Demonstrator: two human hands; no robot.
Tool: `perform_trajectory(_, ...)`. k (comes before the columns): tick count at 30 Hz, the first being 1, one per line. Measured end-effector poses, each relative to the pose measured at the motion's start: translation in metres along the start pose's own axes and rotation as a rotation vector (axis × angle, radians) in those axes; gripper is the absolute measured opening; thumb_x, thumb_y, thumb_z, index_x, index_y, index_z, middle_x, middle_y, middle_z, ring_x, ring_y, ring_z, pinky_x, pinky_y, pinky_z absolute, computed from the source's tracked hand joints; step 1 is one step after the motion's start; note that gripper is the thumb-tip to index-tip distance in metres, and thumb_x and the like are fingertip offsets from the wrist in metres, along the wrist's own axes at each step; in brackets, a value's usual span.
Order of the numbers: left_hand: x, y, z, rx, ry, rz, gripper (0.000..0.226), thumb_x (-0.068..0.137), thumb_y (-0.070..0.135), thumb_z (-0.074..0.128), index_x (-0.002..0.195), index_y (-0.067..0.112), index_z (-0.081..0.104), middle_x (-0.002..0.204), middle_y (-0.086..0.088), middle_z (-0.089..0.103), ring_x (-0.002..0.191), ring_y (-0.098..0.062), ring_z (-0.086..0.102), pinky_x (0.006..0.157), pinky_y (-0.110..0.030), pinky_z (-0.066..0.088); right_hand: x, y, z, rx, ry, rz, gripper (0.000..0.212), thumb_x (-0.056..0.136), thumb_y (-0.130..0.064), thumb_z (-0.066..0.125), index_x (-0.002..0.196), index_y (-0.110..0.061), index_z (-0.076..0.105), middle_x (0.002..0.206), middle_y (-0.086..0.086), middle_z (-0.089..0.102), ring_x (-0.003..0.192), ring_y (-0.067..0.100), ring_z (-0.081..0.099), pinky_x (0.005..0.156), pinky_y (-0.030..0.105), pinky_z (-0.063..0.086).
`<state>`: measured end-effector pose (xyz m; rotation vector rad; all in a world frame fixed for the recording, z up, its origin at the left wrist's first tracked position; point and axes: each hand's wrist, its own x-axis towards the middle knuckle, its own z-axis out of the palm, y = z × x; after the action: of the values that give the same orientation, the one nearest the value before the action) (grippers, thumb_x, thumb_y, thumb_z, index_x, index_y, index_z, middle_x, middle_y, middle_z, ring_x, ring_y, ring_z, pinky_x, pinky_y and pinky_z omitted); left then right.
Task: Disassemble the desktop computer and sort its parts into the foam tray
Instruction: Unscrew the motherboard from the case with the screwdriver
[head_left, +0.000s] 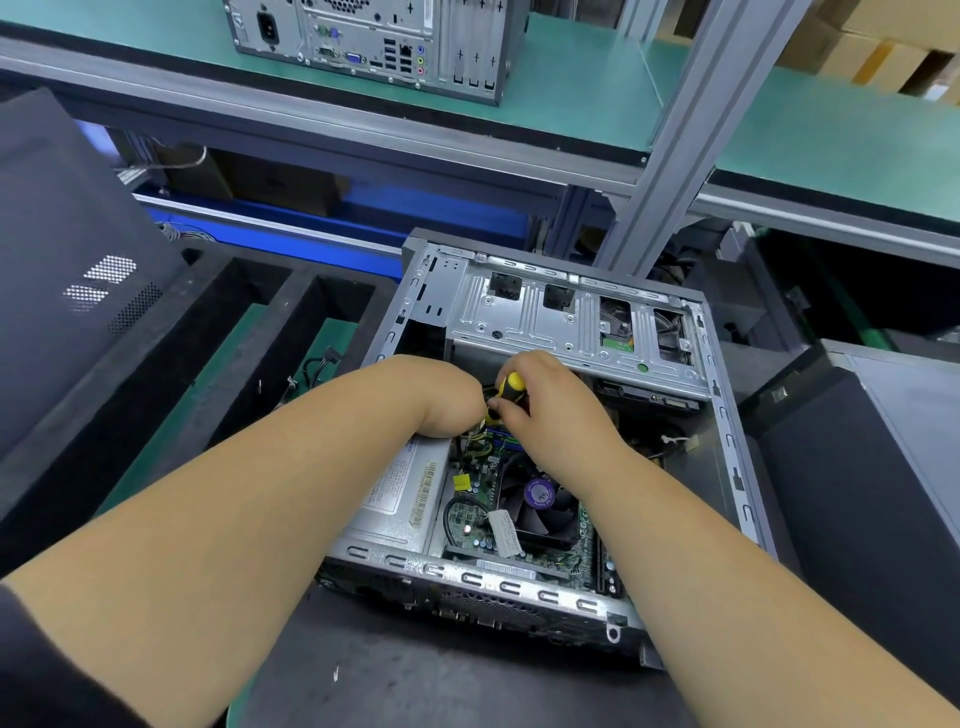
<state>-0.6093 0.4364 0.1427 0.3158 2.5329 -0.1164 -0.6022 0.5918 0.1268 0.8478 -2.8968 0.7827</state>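
We count two computers: one opened case (566, 415) lying at frame centre, and a second tower (374, 41) upright on the shelf at upper left. One foam tray (171, 374) sits at left; its slots hold a few loose cables (317, 364). A dark side panel (67, 260) leans at far left. Inside the open case we see a fan (537, 499), a power supply (400, 493) and a drive cage (561, 317). Both our hands reach into the case middle. Our right hand (545, 400) grips one yellow-black screwdriver (501, 395). Our left hand (441, 395) bends downward beside it, fingers hidden, so we cannot tell its grasp.
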Motion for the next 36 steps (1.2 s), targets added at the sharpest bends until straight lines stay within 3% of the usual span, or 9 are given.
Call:
perform_trajectory(3, 0.001, -0.001, 0.0, -0.01, -0.009, -0.009, 0.03, 0.094, 0.01, 0.039, 0.064, 0.015, 0.043, 0.066, -0.004, 0.044, 0.057, -0.017, 0.037, 0.061, -0.032, 0.034, 0.0, 0.0, 0.0, -0.002, -0.006, -0.001, 0.017, 0.09, -0.026, 0.065, 0.102, -0.018, 0.055, 0.104, 0.0, 0.054, 0.091, 0.02, 0.052, 0.075, 0.035, 0.046)
perform_trajectory(10, -0.001, 0.0, -0.001, -0.066, -0.009, -0.03, 0.028, 0.094, 0.012, 0.038, 0.068, 0.013, 0.048, 0.069, -0.004, 0.047, 0.06, -0.017, 0.041, 0.061, -0.032, 0.036, -0.002, -0.003, -0.006, 0.015, 0.017, -0.001, 0.016, 0.089, -0.025, 0.065, 0.1, -0.018, 0.056, 0.103, -0.002, 0.053, 0.088, 0.02, 0.052, 0.073, 0.033, 0.045)
perform_trajectory(13, -0.001, -0.001, -0.001, -0.07, -0.019, -0.01, 0.025, 0.096, 0.017, 0.038, 0.095, 0.015, 0.063, 0.09, -0.004, 0.055, 0.079, -0.021, 0.048, 0.08, -0.037, 0.045, -0.006, -0.006, -0.014, 0.038, 0.069, 0.002, 0.015, 0.09, -0.025, 0.064, 0.099, -0.018, 0.056, 0.101, -0.004, 0.052, 0.085, 0.018, 0.051, 0.071, 0.032, 0.044)
perform_trajectory(16, -0.005, -0.001, -0.003, -0.055, -0.019, 0.01, 0.028, 0.097, 0.017, 0.038, 0.106, 0.011, 0.064, 0.099, -0.006, 0.06, 0.086, -0.024, 0.054, 0.09, -0.04, 0.048, -0.012, -0.01, -0.026, 0.053, 0.132, 0.001, 0.012, 0.09, -0.026, 0.062, 0.098, -0.02, 0.055, 0.098, -0.006, 0.05, 0.083, 0.016, 0.049, 0.07, 0.034, 0.045)
perform_trajectory(20, -0.007, -0.003, -0.002, -0.069, -0.015, 0.024, 0.039, 0.096, 0.018, 0.036, 0.125, 0.015, 0.062, 0.127, -0.004, 0.061, 0.116, -0.026, 0.056, 0.101, -0.042, 0.044, -0.019, -0.014, -0.047, 0.034, 0.219, 0.006, 0.012, 0.09, -0.026, 0.062, 0.096, -0.021, 0.054, 0.096, -0.008, 0.049, 0.079, 0.012, 0.046, 0.069, 0.033, 0.044)
perform_trajectory(26, -0.016, -0.011, 0.003, -0.378, 0.264, 0.051, 0.035, 0.091, 0.037, 0.055, 0.124, 0.029, 0.058, 0.124, 0.003, 0.057, 0.107, -0.018, 0.055, 0.088, -0.03, 0.044, -0.029, -0.02, -0.084, 0.099, 0.329, 0.044, 0.011, 0.088, -0.026, 0.064, 0.092, -0.028, 0.054, 0.091, -0.014, 0.053, 0.081, 0.006, 0.05, 0.069, 0.029, 0.045)
perform_trajectory(30, -0.03, -0.013, 0.007, -0.755, 0.454, 0.169, 0.047, 0.077, 0.041, 0.078, 0.119, 0.032, 0.062, 0.105, 0.016, 0.064, 0.093, -0.005, 0.06, 0.083, -0.021, 0.047, -0.035, -0.029, -0.103, 0.176, 0.389, 0.051, 0.009, 0.087, -0.028, 0.064, 0.087, -0.03, 0.055, 0.09, -0.01, 0.061, 0.085, 0.012, 0.058, 0.068, 0.03, 0.044)
perform_trajectory(34, -0.051, -0.013, 0.009, -0.921, 0.596, 0.187, 0.022, 0.075, 0.032, 0.081, 0.095, 0.031, 0.072, 0.082, 0.014, 0.069, 0.075, 0.001, 0.063, 0.072, -0.014, 0.049, -0.036, -0.044, -0.106, 0.332, 0.39, 0.058, 0.01, 0.089, -0.027, 0.065, 0.087, -0.031, 0.056, 0.089, -0.007, 0.067, 0.075, 0.009, 0.061, 0.06, 0.019, 0.041)
perform_trajectory(36, -0.062, -0.015, 0.011, -0.879, 0.687, 0.143, 0.007, 0.08, 0.031, 0.077, 0.086, 0.03, 0.074, 0.078, 0.013, 0.069, 0.074, 0.002, 0.062, 0.068, -0.017, 0.048, -0.035, -0.053, -0.105, 0.411, 0.389, 0.045, 0.011, 0.09, -0.023, 0.066, 0.087, -0.03, 0.057, 0.084, -0.007, 0.068, 0.074, 0.011, 0.064, 0.059, 0.023, 0.044)
